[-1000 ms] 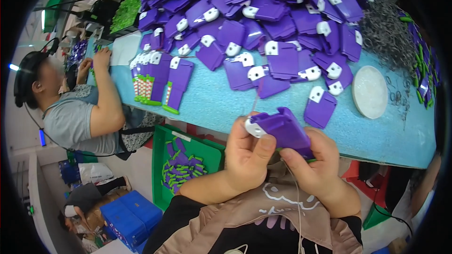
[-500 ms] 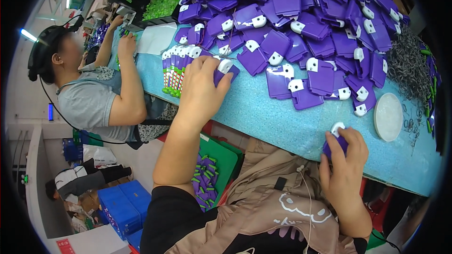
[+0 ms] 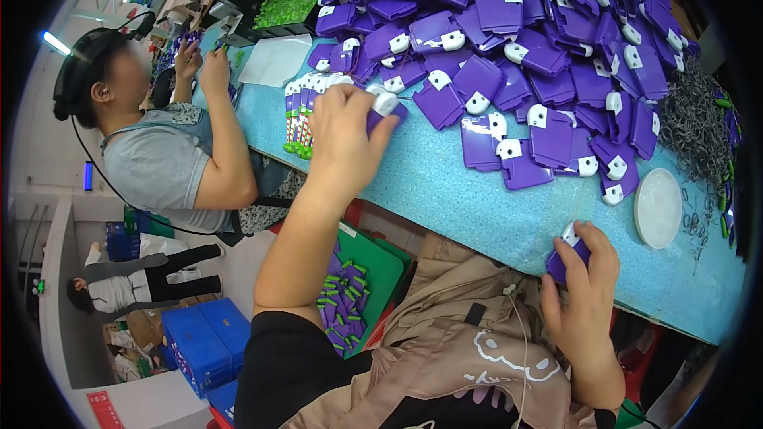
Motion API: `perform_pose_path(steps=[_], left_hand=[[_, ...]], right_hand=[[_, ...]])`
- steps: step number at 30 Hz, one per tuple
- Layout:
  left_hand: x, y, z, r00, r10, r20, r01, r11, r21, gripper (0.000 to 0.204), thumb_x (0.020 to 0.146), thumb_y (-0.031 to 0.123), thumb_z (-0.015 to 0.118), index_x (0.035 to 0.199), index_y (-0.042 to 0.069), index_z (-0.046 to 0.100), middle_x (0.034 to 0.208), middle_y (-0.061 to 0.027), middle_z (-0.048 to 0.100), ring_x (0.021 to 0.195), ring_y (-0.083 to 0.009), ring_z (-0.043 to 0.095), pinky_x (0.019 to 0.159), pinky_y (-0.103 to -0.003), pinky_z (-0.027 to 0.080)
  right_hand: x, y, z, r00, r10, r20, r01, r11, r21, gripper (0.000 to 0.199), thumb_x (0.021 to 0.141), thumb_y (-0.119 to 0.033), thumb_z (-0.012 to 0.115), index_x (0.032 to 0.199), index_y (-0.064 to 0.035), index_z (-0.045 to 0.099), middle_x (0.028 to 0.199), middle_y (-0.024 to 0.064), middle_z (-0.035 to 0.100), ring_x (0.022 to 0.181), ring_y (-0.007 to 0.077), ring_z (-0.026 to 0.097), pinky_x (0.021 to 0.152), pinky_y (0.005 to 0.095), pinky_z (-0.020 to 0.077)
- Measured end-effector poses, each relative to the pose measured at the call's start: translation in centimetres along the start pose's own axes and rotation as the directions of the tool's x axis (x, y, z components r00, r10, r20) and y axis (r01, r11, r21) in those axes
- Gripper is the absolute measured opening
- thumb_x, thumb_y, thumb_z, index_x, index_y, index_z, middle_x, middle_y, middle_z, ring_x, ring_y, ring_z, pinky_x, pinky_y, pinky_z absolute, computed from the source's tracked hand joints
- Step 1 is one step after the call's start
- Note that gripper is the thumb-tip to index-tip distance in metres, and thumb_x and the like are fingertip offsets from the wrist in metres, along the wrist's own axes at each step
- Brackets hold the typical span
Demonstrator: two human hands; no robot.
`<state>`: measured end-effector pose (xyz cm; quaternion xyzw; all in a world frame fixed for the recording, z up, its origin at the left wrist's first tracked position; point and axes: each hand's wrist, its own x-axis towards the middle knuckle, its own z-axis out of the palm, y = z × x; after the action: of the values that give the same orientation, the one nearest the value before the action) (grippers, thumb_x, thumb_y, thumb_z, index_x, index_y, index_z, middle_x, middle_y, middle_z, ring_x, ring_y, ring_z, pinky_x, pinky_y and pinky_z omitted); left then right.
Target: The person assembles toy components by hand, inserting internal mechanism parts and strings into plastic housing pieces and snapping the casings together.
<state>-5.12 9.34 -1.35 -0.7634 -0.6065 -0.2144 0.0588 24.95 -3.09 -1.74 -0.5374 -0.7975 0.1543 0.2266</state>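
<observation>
My left hand (image 3: 343, 139) is closed around a purple plastic piece with a white corner (image 3: 385, 105), held just above the blue table. Beside its fingers stands a tight row of purple-and-white pieces (image 3: 298, 115) with red-striped parts and green ends. My right hand (image 3: 586, 290) grips another purple case with a white corner (image 3: 559, 260) between thumb and fingers, near the table's front edge. Beyond both hands rises a large heap of similar purple cases with white corners (image 3: 548, 143).
A white oval dish (image 3: 658, 208) sits at right, beside a pile of grey metal clips (image 3: 693, 115). Left of my lap, a green bin (image 3: 367, 258) holds purple-and-green pieces. A co-worker (image 3: 163, 163) sits at the left, near a black tray of green parts (image 3: 292, 0).
Both my hands keep their grips and have hardly moved. The co-worker's hands have shifted. A person in the background has straightened from a bent posture. The view has tilted slightly.
</observation>
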Motion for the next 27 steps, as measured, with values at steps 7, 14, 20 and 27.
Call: perform_pose_path(steps=[7, 14, 20, 27], left_hand=[[2.5, -3.6, -0.6, 0.998, 0.065, -0.009, -0.063, 0.984, 0.166, 0.047, 0.072, 0.021, 0.067, 0.113, 0.006, 0.048, 0.121, -0.0141, 0.045, 0.112, -0.0371, 0.039, 0.094, -0.045, 0.030], [2.0, -5.3, -0.9, 0.966, 0.004, 0.259, -0.013, 0.999, 0.030, 0.043, 0.079, 0.032, 0.058, 0.114, 0.007, 0.052, 0.123, -0.0123, 0.048, 0.122, -0.0385, 0.032, 0.100, -0.048, 0.024], [-1.8, 6.2, -1.1, 0.935, 0.321, 0.148, -0.195, 0.818, -0.542, 0.066, 0.073, 0.028, 0.069, 0.125, 0.000, 0.039, 0.128, -0.0197, 0.039, 0.114, -0.0320, 0.044, 0.096, -0.039, 0.033], [-7.2, 14.8, 1.1, 0.699, 0.312, 0.644, 0.698, -0.097, -0.710, 0.072, 0.079, 0.023, 0.066, 0.132, -0.003, 0.025, 0.107, -0.0112, 0.052, 0.096, -0.0155, 0.051, 0.085, -0.030, 0.041]], right_hand=[[-0.4, 0.8, -0.6, 0.999, -0.037, 0.024, 0.037, 0.999, 0.020, 0.049, 0.062, -0.003, 0.066, 0.109, -0.0016, 0.051, 0.119, 0.0200, 0.045, 0.109, 0.0389, 0.045, 0.090, 0.0456, 0.0368], [-0.6, 1.1, -1.9, 0.993, -0.068, 0.099, 0.065, 0.997, 0.032, 0.049, 0.060, -0.004, 0.068, 0.106, 0.0004, 0.052, 0.118, 0.0207, 0.047, 0.107, 0.0385, 0.047, 0.089, 0.0452, 0.0386], [-1.3, 1.5, -2.3, 0.994, -0.018, -0.107, 0.052, 0.944, 0.326, 0.045, 0.065, -0.014, 0.070, 0.104, 0.0018, 0.055, 0.113, 0.0246, 0.051, 0.101, 0.0398, 0.053, 0.084, 0.0423, 0.0448], [0.5, 0.2, -1.0, 0.959, -0.106, -0.262, 0.185, 0.937, 0.298, 0.029, 0.073, -0.009, 0.061, 0.100, 0.0022, 0.060, 0.095, 0.0155, 0.061, 0.084, 0.0269, 0.062, 0.068, 0.0360, 0.0478]])
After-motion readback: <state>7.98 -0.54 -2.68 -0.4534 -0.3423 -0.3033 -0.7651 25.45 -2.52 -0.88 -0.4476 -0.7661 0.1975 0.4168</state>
